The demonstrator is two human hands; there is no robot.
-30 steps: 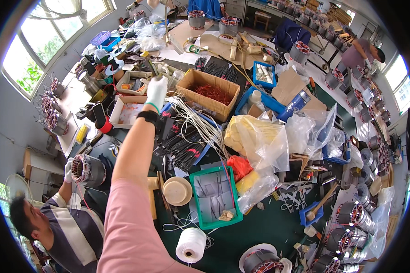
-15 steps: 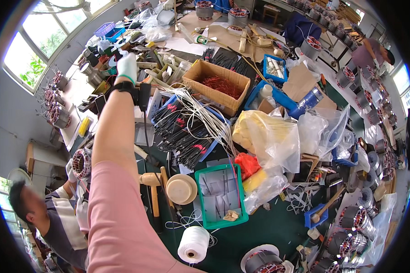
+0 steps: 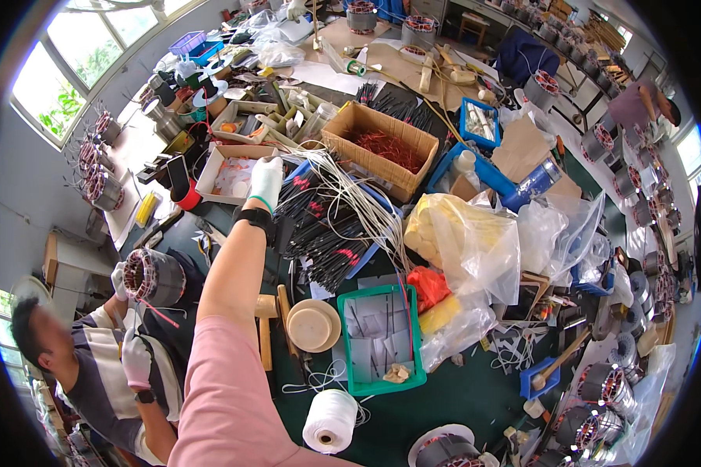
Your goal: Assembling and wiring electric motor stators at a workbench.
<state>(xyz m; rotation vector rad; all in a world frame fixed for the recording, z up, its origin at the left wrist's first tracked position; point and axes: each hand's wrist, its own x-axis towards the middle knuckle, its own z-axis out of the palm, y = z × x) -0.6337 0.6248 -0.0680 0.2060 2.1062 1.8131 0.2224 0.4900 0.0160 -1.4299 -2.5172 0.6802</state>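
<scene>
L hand, gloved, at R end of white tray, just beside black sleeving bundle; fingers hidden, can't tell if grip's spread or pinching. R hand not clearly shown, same. Risk: wristband could snag looped white leads, dragging sleeving out. Tight nr cardboard box; more room on green counter, R of thread cone.

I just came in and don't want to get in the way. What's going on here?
At a cluttered workbench, the person's gloved left hand is at the right end of a white box, beside a pile of black leads; whether it holds anything is hard to tell. To the left, a co-worker has one gloved hand at the rim of a wound stator.
</scene>
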